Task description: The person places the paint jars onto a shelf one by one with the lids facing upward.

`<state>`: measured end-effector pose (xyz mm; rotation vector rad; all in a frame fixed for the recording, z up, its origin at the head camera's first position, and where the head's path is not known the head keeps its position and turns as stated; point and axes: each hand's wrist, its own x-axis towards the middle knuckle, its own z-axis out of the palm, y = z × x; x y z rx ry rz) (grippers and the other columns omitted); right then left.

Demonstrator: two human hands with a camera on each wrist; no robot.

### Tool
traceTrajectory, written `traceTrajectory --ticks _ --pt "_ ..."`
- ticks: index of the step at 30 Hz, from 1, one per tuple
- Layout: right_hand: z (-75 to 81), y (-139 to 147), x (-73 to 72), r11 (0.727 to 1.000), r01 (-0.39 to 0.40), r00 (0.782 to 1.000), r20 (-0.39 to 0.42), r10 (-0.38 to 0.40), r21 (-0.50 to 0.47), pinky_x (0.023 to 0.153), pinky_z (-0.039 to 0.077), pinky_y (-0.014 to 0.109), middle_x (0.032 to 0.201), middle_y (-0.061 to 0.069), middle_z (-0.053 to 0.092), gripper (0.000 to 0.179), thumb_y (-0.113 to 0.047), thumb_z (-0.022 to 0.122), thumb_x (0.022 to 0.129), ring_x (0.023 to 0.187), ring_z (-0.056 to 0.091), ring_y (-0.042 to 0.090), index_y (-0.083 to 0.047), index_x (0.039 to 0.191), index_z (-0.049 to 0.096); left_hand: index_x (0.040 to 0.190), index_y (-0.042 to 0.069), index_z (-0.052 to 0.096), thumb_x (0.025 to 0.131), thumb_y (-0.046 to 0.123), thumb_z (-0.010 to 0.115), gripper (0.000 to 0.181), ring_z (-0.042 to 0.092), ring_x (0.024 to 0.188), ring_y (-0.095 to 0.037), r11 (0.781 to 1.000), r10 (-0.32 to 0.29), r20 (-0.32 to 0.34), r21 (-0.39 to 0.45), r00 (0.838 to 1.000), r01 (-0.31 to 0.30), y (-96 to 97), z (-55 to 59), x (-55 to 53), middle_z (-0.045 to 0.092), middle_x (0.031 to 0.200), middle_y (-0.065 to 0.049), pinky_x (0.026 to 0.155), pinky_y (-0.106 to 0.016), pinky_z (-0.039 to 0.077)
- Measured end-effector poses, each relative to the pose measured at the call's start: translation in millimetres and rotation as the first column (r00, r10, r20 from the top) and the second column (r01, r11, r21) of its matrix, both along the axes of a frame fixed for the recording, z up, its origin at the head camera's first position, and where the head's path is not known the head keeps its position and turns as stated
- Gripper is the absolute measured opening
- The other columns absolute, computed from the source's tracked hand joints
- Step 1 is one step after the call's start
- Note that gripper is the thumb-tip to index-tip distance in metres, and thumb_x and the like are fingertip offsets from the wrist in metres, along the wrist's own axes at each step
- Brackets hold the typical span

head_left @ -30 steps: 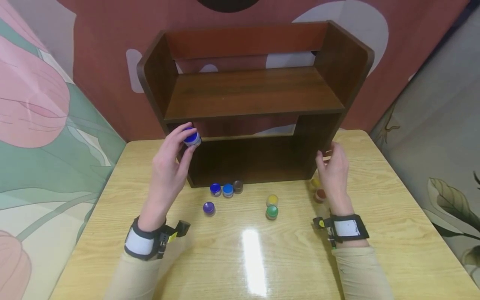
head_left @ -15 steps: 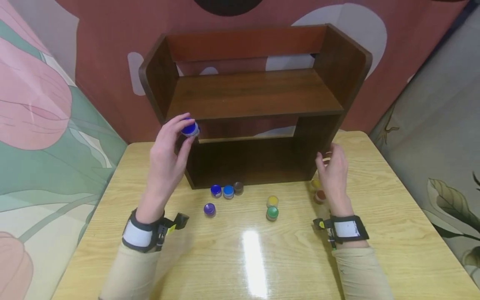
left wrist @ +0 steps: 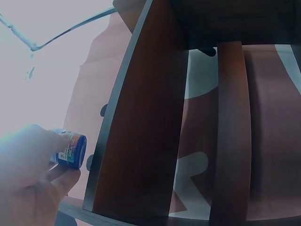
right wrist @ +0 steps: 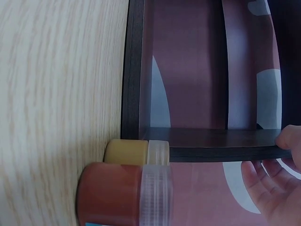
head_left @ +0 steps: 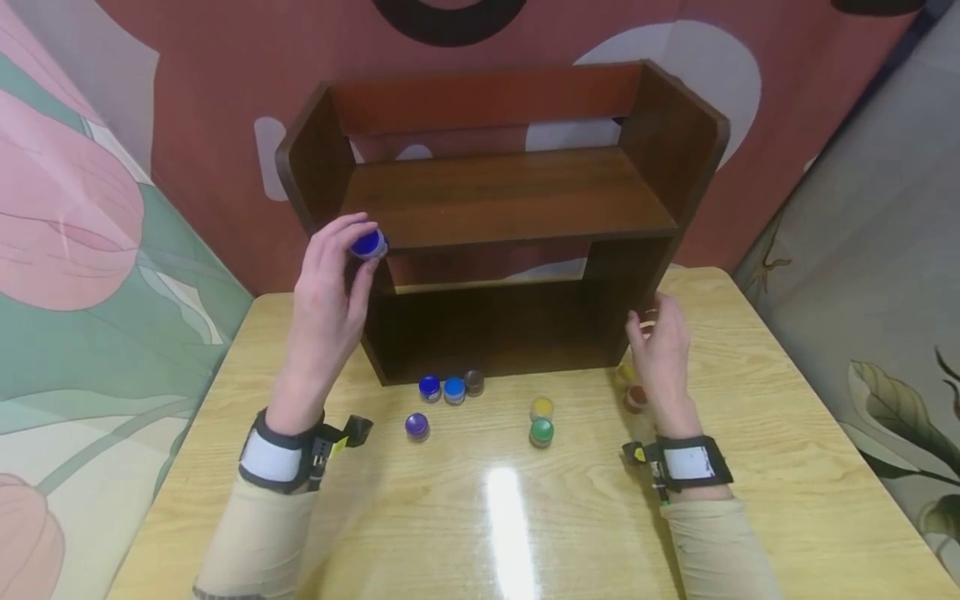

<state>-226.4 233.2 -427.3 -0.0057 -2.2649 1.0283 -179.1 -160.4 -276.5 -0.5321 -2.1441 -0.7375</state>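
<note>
My left hand (head_left: 326, 292) pinches a small paint jar with a blue lid (head_left: 369, 243), raised by the left front of the dark brown wooden shelf unit (head_left: 517, 196). The left wrist view shows the jar's printed label (left wrist: 73, 147) between thumb and fingers, left of a shelf board. At the unit's right side my right hand (head_left: 663, 354) grips the edge of the side panel (right wrist: 221, 154), thumb on the inner face and fingers outside. Close below that hand stand a red-brown jar (right wrist: 110, 193) and a yellow jar (right wrist: 127, 151).
Before the unit, on the wooden table (head_left: 420, 517), stand a dark blue jar (head_left: 430, 388), a lighter blue one (head_left: 454, 390), a brown one (head_left: 474, 382) and a purple one (head_left: 417, 427). Further right, a yellow jar (head_left: 542, 408) touches a green jar (head_left: 542, 432).
My left hand has lifted the blue-lidded jar up and slightly left, from below the middle board's edge to about its height. The right hand stays at the side panel. The view tilts slightly.
</note>
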Motion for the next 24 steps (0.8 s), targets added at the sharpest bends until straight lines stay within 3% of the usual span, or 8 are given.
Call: traceTrajectory --ticks 7,14,24 --pt "-1.6 -2 0.7 1.000 0.004 1.000 -0.002 -0.004 0.005 0.075 0.058 0.050 0.109 0.024 0.061 0.030 -0.009 0.060 0.097 0.096 0.063 0.037 0.007 0.122 0.053 0.138 0.000 0.049 0.100 0.009 0.056 0.040 0.049 0.137 -0.028 1.000 0.019 0.006 -0.002 1.000 -0.019 -1.7 2.1 -3.4 0.050 0.143 -0.019 0.116 -0.040 0.042" --pt "-1.7 -1 0.9 1.000 -0.004 1.000 0.000 0.004 -0.004 0.075 0.058 0.050 0.110 0.025 0.061 0.031 -0.010 0.060 0.097 0.096 0.062 0.038 0.006 0.123 0.053 0.145 0.009 0.048 0.100 0.009 0.055 0.046 0.049 0.137 -0.027 0.999 0.038 0.066 -0.002 0.997 -0.038 1.5 8.8 -6.3 0.049 0.144 -0.017 0.114 -0.043 0.044" --pt "-1.8 0 1.0 1.000 0.003 1.000 -0.013 -0.003 0.008 0.075 0.058 0.050 0.110 0.026 0.061 0.031 -0.010 0.061 0.097 0.096 0.062 0.038 0.006 0.123 0.054 0.145 0.006 0.048 0.099 0.001 0.053 0.046 0.048 0.137 -0.032 0.991 0.057 0.058 -0.127 0.997 -0.049 6.2 16.8 -15.5 0.046 0.143 -0.021 0.110 -0.045 0.047"
